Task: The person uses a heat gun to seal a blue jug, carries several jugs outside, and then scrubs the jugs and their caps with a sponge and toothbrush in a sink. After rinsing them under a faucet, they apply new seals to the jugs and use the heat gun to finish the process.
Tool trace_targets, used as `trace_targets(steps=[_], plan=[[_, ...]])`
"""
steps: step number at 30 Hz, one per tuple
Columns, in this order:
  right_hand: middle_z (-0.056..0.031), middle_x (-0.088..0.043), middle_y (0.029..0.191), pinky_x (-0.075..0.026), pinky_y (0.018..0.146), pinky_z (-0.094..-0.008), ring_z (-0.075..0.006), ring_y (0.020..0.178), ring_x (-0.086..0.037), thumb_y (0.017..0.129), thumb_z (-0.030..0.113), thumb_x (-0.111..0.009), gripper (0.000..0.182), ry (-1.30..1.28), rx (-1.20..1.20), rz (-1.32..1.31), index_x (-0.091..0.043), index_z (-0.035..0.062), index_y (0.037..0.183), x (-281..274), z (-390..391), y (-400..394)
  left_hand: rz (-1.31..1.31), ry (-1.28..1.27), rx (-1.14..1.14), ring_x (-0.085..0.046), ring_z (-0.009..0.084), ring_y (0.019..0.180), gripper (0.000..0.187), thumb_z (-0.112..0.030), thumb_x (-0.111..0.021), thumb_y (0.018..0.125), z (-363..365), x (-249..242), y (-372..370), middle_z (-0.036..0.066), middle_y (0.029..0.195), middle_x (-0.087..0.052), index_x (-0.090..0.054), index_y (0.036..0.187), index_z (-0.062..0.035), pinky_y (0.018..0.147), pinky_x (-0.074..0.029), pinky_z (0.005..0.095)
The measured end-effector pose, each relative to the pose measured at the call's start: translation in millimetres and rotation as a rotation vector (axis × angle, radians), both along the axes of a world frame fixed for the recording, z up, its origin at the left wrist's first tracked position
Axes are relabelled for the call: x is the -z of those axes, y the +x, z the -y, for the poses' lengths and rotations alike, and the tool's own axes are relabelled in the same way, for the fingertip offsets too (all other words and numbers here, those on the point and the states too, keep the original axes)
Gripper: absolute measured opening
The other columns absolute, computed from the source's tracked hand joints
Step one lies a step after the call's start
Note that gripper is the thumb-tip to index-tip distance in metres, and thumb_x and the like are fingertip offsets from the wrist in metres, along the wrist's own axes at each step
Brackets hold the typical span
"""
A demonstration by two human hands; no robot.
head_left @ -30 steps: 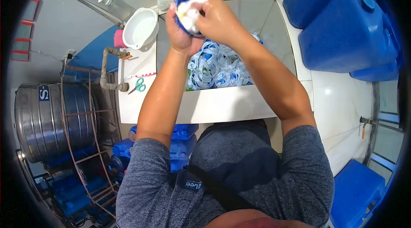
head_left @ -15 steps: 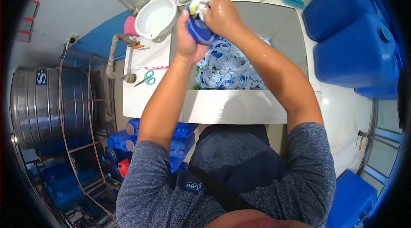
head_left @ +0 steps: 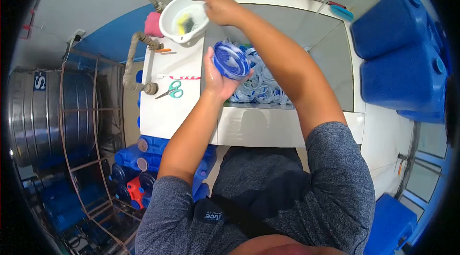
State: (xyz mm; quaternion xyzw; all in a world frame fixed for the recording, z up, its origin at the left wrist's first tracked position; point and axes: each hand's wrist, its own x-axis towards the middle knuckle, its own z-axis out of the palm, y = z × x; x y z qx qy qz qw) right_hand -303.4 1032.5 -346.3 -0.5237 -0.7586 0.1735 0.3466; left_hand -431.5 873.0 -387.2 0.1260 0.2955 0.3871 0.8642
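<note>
A round blue lid streaked with white suds rests in my left hand, with palm under it and fingers around its edge. My right hand is at the right rim of a white plastic basin, fingers stretched over it and slightly blurred; nothing shows in them. Inside the basin lies a yellow and dark green sponge. Below and right of the lid, a sink holds a heap of clear plastic rings with blue bits, partly hidden by my right forearm.
Teal-handled scissors and a red-and-white strip lie on the white counter. A pipe and pink cloth-like item are at left. Blue jugs stand right; a blue-headed brush lies along the back ledge.
My right hand has left the lid and moved left to the basin. The sponge now lies in the basin, which was bare before. My left hand has lowered the lid slightly.
</note>
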Motion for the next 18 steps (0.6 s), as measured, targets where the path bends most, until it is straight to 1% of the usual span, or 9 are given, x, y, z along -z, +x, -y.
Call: trace_targets(steps=[4, 6, 8, 9, 11, 12, 14, 17, 18], plan=[[-0.0240, -0.072, 0.102, -0.054, 0.086, -0.0422, -0.0342, 0.096, -0.071, 0.087, 0.010, -0.056, 0.031, -0.148, 0.278, -0.134, -0.073, 0.0047, 0.113, 1, 22, 121, -0.067, -0.007, 0.083, -0.062, 0.0365, 0.108, 0.076, -0.073, -0.038, 0.092, -14, 13, 23, 0.017, 0.123, -0.060, -0.052, 0.133, -0.0097, 0.095, -0.047, 0.0687], [-0.0154, -0.073, 0.094, -0.052, 0.082, -0.0384, -0.0272, 0.085, -0.067, 0.092, 0.019, -0.061, 0.026, -0.260, 0.584, -0.052, -0.073, 0.0042, 0.111, 7, 25, 190, -0.144, 0.054, 0.155, -0.064, 0.0356, 0.102, 0.075, -0.072, -0.047, 0.089, -25, 16, 50, 0.016, 0.117, -0.061, -0.053, 0.129, -0.0085, 0.092, -0.050, 0.0689], [-0.0104, -0.070, 0.091, -0.051, 0.080, -0.0368, -0.0234, 0.084, -0.064, 0.094, 0.031, -0.067, 0.032, -0.342, 0.574, -0.346, -0.071, 0.0030, 0.109, 0, 42, 244, -0.177, 0.072, 0.245, -0.064, 0.0354, 0.101, 0.075, -0.072, -0.049, 0.089, -44, 27, 84, 0.016, 0.116, -0.061, -0.054, 0.128, -0.0089, 0.092, -0.050, 0.0692], [-0.0104, -0.070, 0.091, -0.051, 0.080, -0.0368, -0.0234, 0.084, -0.064, 0.094, 0.031, -0.067, 0.032, -0.342, 0.586, -0.348, -0.071, 0.0030, 0.109, -7, 48, 257, -0.208, 0.094, 0.322, -0.065, 0.0352, 0.100, 0.074, -0.072, -0.051, 0.088, -54, 33, 104, 0.016, 0.115, -0.061, -0.054, 0.127, -0.0093, 0.092, -0.050, 0.0695], [-0.0106, -0.070, 0.119, -0.050, 0.090, -0.0423, -0.0252, 0.108, -0.064, 0.092, 0.052, -0.067, 0.051, -0.459, 0.434, -0.311, -0.069, 0.0124, 0.124, -19, 62, 284, -0.236, 0.114, 0.375, -0.066, 0.0345, 0.100, 0.074, -0.072, -0.053, 0.087, -73, 39, 147, 0.015, 0.112, -0.062, -0.055, 0.127, -0.0102, 0.089, -0.052, 0.0674], [-0.0106, -0.070, 0.119, -0.050, 0.090, -0.0423, -0.0252, 0.108, -0.064, 0.092, 0.052, -0.067, 0.051, -0.458, 0.449, -0.314, -0.069, 0.0124, 0.124, -24, 67, 286, -0.337, 0.141, 0.431, -0.066, 0.0342, 0.099, 0.075, -0.073, -0.054, 0.086, -80, 39, 171, 0.014, 0.110, -0.063, -0.055, 0.127, -0.0105, 0.088, -0.053, 0.0661], [-0.0256, -0.070, 0.089, -0.053, 0.068, -0.0430, -0.0316, 0.078, -0.068, 0.087, 0.022, -0.062, 0.028, -0.537, 0.175, -0.397, -0.072, -0.0012, 0.100, -31, 68, 276, -0.388, 0.239, 0.551, -0.065, 0.0339, 0.099, 0.077, -0.074, -0.055, 0.085, -89, 33, 210, 0.012, 0.108, -0.064, -0.055, 0.128, -0.0101, 0.086, -0.052, 0.0640], [-0.0241, -0.072, 0.095, -0.054, 0.072, -0.0452, -0.0361, 0.083, -0.069, 0.085, 0.019, -0.066, 0.024, -0.383, 0.383, -0.320, -0.073, -0.0004, 0.098, -60, 67, 276, -0.455, 0.329, 0.490, -0.065, 0.0326, 0.102, 0.077, -0.072, -0.056, 0.086, -98, 26, 259, 0.012, 0.113, -0.065, -0.054, 0.131, -0.0097, 0.088, -0.052, 0.0610], [-0.0241, -0.072, 0.095, -0.054, 0.072, -0.0452, -0.0361, 0.083, -0.069, 0.085, 0.019, -0.066, 0.024, -0.380, 0.390, -0.327, -0.073, -0.0004, 0.098, -58, 59, 282, -0.516, 0.315, 0.460, -0.066, 0.0268, 0.098, 0.066, -0.060, -0.061, 0.090, -85, -6, 262, 0.011, 0.116, -0.066, -0.054, 0.133, -0.0100, 0.080, -0.056, 0.0476]])
